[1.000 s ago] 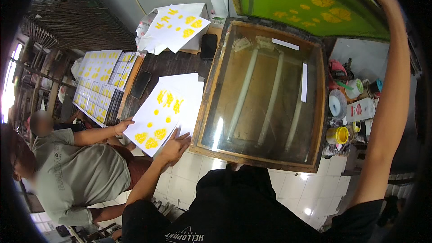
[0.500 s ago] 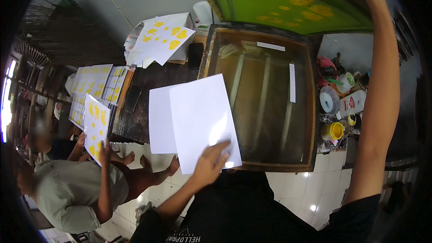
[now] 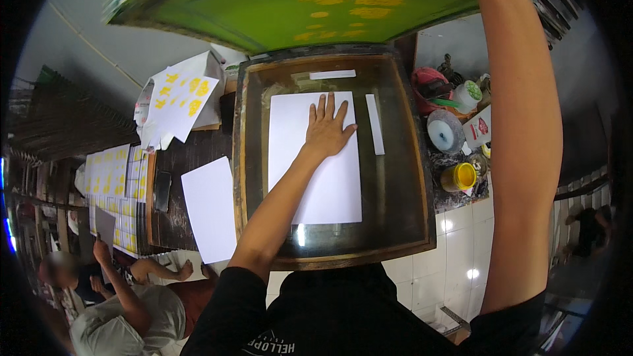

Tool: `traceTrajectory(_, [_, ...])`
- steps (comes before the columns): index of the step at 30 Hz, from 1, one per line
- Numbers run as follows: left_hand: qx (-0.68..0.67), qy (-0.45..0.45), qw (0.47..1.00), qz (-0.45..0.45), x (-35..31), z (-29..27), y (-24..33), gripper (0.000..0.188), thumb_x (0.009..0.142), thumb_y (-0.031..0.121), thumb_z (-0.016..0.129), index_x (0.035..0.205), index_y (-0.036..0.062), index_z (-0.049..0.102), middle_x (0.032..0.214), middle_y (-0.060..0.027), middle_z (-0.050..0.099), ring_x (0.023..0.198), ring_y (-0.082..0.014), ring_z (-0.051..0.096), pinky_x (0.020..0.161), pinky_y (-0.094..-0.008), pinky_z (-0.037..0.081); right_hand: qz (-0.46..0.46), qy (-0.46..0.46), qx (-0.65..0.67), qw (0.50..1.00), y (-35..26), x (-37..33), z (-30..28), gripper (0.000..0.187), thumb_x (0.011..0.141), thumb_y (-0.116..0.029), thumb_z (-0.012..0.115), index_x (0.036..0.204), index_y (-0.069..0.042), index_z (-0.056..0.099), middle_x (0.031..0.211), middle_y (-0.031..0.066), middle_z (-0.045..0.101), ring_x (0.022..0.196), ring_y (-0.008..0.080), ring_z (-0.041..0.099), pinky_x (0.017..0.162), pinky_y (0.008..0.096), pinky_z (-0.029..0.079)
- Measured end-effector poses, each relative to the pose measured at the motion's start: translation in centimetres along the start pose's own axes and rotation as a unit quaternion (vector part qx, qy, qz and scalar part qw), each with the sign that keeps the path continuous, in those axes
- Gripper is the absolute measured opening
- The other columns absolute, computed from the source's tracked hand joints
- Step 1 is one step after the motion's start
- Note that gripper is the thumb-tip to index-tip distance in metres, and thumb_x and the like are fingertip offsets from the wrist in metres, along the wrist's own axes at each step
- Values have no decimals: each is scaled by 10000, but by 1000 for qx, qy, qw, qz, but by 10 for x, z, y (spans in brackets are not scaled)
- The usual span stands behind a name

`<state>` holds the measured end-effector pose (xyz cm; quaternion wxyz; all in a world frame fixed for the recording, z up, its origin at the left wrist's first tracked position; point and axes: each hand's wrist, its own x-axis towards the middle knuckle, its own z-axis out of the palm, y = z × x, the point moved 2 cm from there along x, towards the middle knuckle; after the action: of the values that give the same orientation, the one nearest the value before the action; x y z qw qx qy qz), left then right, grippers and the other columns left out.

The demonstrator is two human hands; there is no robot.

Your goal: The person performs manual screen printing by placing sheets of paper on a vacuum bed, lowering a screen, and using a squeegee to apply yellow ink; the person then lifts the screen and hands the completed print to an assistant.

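L grip (image 3: 324,136) spread flat on paper (image 3: 333,188) atop glass (image 3: 390,191); R grip unseen, can't say. Paper prob light, bendy; hold edges.

Grey walls (image 3: 132,53) back a crowded workroom, a thin pale strip (image 3: 92,41) slanting down the one at left. Glossy white tiles cover the floor (image 3: 422,270), catching bright glints of light (image 3: 473,273) at lower right. A dark wooden surface (image 3: 173,227) stands left of centre, with a dark rack of thin rods (image 3: 59,118) farther left. At the far left edge, a narrow bright band (image 3: 10,234) glows near dim upright posts (image 3: 61,224), while the far right lies in shadow
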<state>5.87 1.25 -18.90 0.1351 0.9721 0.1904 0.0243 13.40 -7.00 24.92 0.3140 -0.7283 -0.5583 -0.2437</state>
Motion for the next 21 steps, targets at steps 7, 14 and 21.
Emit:
traceTrajectory(7, [56,-62,996,-28,53,-8,28,787,1012,691,284,1645,235,180,1705,-193,40,1574,-389,-21,1255,-547,-12,-154,-23,-247,957,24,36,17,372,951,-222,568,900,104,740,953,340,689,852,459,685,831,495,536])
traceTrajectory(14, [72,-69,994,-43,77,-16,19,856,983,753,264,1651,233,137,1704,-196,35,1571,-397,-44,1224,-611,-69,-55,-14,-137,989,4,28,8,305,901,-116,526,931,93,745,980,334,691,871,453,688,851,499,532])
traceTrajectory(21, [-463,155,872,39,-5,-117,37,701,1032,484,538,1570,69,366,1562,-267,417,1496,-350,346,1205,-456,280,60,-62,51,995,-6,-39,-8,281,938,-94,526,1061,106,679,902,269,697,746,336,670,722,447,549])
